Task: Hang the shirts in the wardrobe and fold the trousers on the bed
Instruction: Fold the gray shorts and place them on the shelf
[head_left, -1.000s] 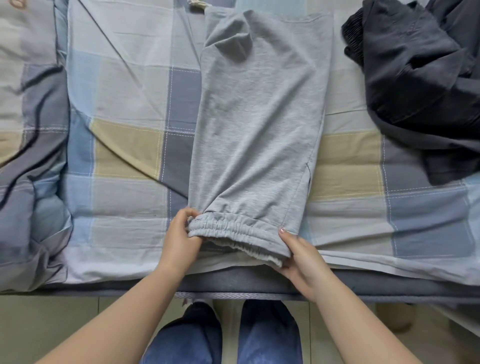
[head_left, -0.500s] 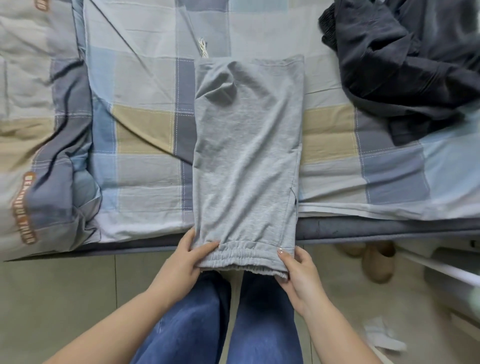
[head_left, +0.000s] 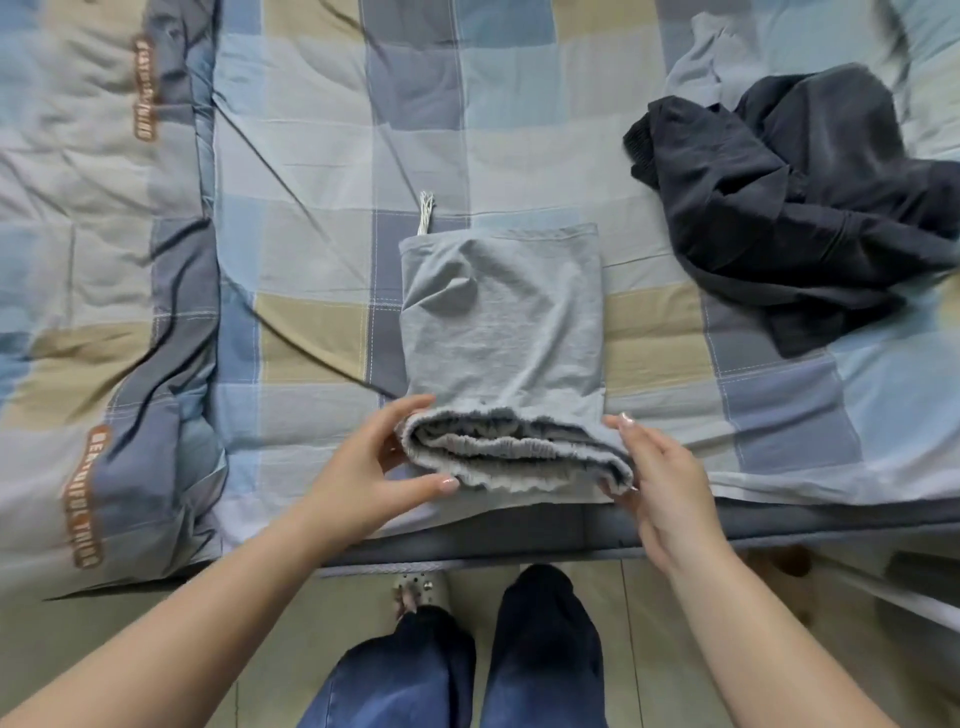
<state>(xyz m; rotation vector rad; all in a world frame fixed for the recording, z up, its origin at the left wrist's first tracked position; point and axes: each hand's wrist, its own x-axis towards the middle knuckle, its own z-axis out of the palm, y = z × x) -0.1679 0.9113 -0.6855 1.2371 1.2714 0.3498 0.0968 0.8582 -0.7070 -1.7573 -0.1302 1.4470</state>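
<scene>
Checked blue, grey and tan bedsheet (head_left: 311, 291) covers the bed. Folded light grey jersey trousers (head_left: 501, 332) lie near its front edge, elastic cuffs rolled toward the person. Left hand (head_left: 371, 470) pinches the roll's left end, thumb under, fingers over. Right hand (head_left: 662, 480) grips the right end. Crumpled dark grey garment (head_left: 795, 208) lies well apart, right. Rumpled duvet (head_left: 98, 291) lies left.

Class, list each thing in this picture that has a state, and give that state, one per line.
grey trousers: partly folded, cuff end rolled at near bed edge
dark garment: crumpled, unfolded
left hand: gripping the roll's left end
right hand: holding the roll's right end
drawstring: sticking out
</scene>
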